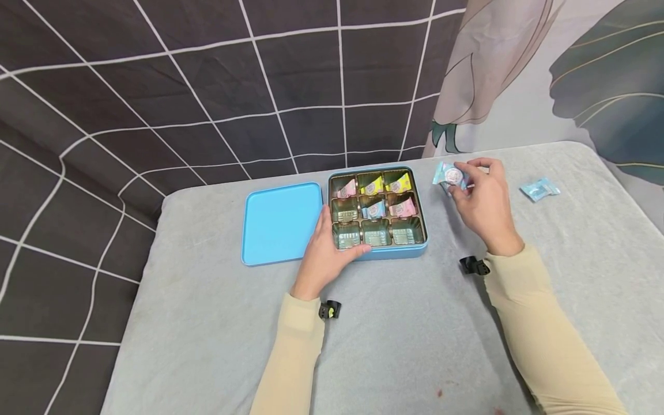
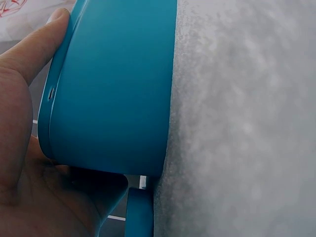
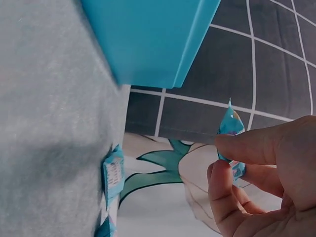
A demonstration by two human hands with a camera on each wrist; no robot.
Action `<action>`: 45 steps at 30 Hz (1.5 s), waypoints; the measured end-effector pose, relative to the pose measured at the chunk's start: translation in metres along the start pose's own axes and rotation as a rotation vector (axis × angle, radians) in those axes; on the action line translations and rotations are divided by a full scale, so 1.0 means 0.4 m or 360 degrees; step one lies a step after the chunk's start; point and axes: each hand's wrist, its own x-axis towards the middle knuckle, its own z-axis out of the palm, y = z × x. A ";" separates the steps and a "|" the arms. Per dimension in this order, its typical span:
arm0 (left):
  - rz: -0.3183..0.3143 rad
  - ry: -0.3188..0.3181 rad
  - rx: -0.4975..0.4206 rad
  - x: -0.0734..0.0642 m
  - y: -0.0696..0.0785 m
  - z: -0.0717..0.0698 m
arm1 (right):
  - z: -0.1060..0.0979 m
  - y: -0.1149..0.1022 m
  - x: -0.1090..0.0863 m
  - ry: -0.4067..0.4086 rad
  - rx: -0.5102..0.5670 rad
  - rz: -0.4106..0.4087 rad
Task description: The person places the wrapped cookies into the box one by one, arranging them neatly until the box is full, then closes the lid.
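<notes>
A blue box with a gold divided insert stands on the cloth-covered table. My left hand holds its front left corner, thumb along the front rim and fingers down the left side. Wrapped candies fill the back row, one pink and two yellow; a blue candy and a pink one sit in the middle row's centre and right compartments. The middle-left compartment and front row hold no candy. To the right of the box, my right hand pinches a blue wrapped candy between thumb and fingers, above the table.
The blue lid lies left of the box. A blue wrapped candy lies on the table at the right; the right wrist view shows two on the cloth. Behind the table hang a dark checked cloth and a patterned curtain.
</notes>
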 end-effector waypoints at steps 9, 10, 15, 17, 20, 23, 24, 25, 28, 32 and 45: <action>0.0003 -0.0004 0.0002 0.000 -0.002 0.002 | 0.002 -0.019 -0.010 0.0082 0.0057 -0.0129; 0.0001 -0.0003 0.0000 -0.001 -0.002 0.002 | 0.003 -0.021 -0.010 0.0079 0.0069 -0.0141; -0.0001 -0.0013 -0.0006 -0.001 -0.002 0.004 | 0.008 -0.033 -0.016 0.0049 0.0103 -0.0187; -0.0003 -0.0018 -0.0003 -0.002 -0.003 0.005 | 0.010 -0.037 -0.017 0.0035 0.0102 -0.0199; -0.0009 -0.0013 0.0005 -0.002 -0.004 0.004 | 0.012 -0.046 -0.018 0.0016 0.0097 -0.0200; -0.0009 -0.0006 0.0007 -0.003 -0.004 0.003 | 0.013 -0.056 -0.019 0.0009 0.0090 -0.0190; -0.0008 -0.0005 0.0007 -0.004 -0.004 0.002 | 0.013 -0.059 -0.019 0.0007 0.0085 -0.0189; -0.0006 -0.0003 0.0007 -0.004 -0.003 0.002 | 0.013 -0.063 -0.019 0.0006 0.0082 -0.0191; -0.0004 -0.0005 0.0006 -0.004 -0.002 0.002 | 0.014 -0.073 -0.018 -0.0010 0.0086 -0.0201; -0.0004 -0.0005 0.0001 -0.003 -0.003 0.003 | 0.017 -0.085 -0.019 -0.0052 0.0086 -0.0215; -0.0007 0.0001 0.0004 0.001 -0.002 0.002 | 0.023 -0.124 -0.019 -0.0183 0.0066 -0.0284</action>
